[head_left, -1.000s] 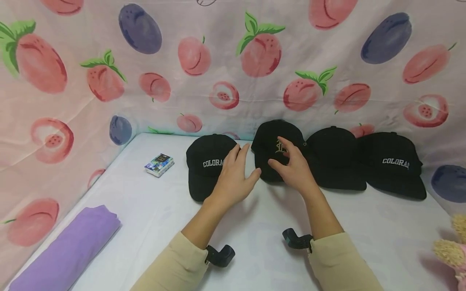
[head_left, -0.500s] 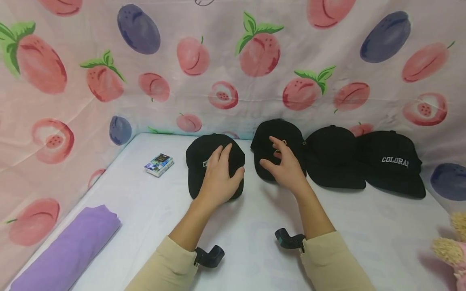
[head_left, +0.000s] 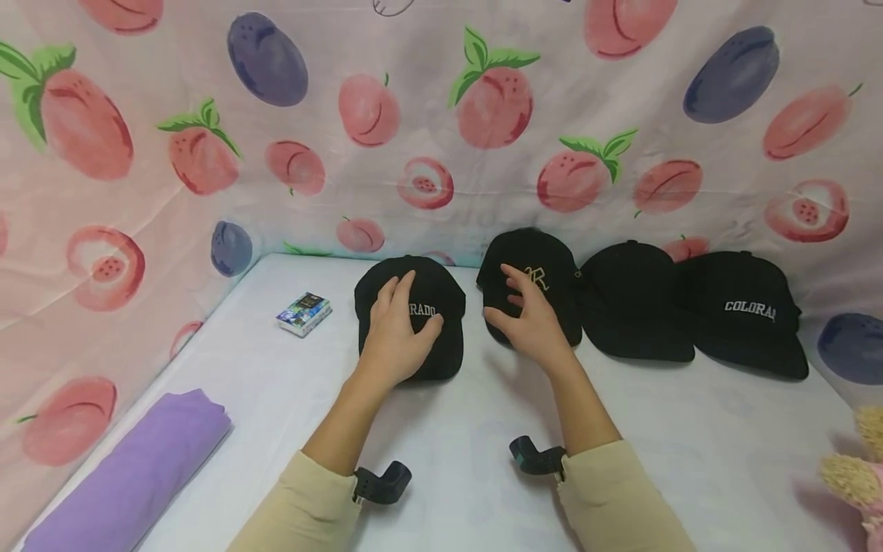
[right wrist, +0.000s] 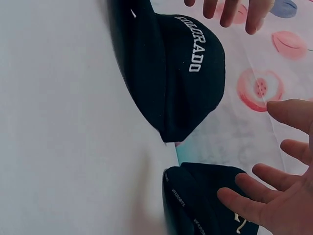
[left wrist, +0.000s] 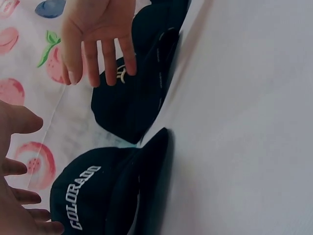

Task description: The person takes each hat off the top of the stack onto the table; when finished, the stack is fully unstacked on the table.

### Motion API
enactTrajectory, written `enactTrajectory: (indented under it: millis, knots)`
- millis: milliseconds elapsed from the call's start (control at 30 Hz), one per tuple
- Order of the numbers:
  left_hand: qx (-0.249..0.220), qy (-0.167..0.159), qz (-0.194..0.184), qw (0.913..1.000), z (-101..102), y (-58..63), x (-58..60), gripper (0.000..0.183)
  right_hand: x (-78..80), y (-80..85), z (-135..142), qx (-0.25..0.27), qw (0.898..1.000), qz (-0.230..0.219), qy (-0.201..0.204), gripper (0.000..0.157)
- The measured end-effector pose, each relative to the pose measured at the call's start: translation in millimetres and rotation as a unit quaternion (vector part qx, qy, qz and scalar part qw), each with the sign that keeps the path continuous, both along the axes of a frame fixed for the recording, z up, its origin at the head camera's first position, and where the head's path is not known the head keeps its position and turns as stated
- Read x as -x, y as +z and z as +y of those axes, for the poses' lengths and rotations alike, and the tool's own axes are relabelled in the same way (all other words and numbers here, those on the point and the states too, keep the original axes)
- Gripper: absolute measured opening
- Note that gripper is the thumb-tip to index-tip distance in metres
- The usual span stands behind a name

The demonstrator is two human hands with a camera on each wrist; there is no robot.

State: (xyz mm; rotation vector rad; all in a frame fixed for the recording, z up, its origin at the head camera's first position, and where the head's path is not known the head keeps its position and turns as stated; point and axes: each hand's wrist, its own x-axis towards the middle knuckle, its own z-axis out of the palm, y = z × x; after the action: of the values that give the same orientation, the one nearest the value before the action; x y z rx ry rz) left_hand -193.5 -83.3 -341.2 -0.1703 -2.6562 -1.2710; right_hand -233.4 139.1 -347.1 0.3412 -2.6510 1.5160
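Over the leftmost black cap (head_left: pixel 444 337), which has COLORADO in white on its front, my left hand (head_left: pixel 396 333) hovers with fingers spread. In the left wrist view this COLORADO cap (left wrist: pixel 93 186) shows in front of the fingers, with space around the palm. My right hand (head_left: pixel 527 318), fingers loosely spread, is in front of a second black cap (head_left: pixel 531 249) with a gold letter emblem. The right wrist view shows that emblem cap (right wrist: pixel 210 191) beside the spread right fingers. Neither hand holds anything.
Right of the emblem cap stand a plain black cap (head_left: pixel 631 299) and another COLORADO cap (head_left: pixel 745 307). A small patterned box (head_left: pixel 304 314) lies at left, a folded purple cloth (head_left: pixel 138 475) at front left. A fruit-print curtain (head_left: pixel 483 184) hangs behind the white table (head_left: pixel 469 475).
Both hands have shifted left: the left hand from the COLORADO cap's right side to over its left half, the right hand across the emblem cap. The caps stay in place.
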Motion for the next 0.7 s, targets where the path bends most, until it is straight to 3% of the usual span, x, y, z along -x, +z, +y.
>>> enactTrajectory:
  millis: [700]
  knots:
    - [-0.006, -0.005, -0.061, 0.9981, -30.3, 0.7, 9.6, 0.099, 8.9, -11.7, -17.5, 0.007, 0.999, -0.036, -0.005, 0.081]
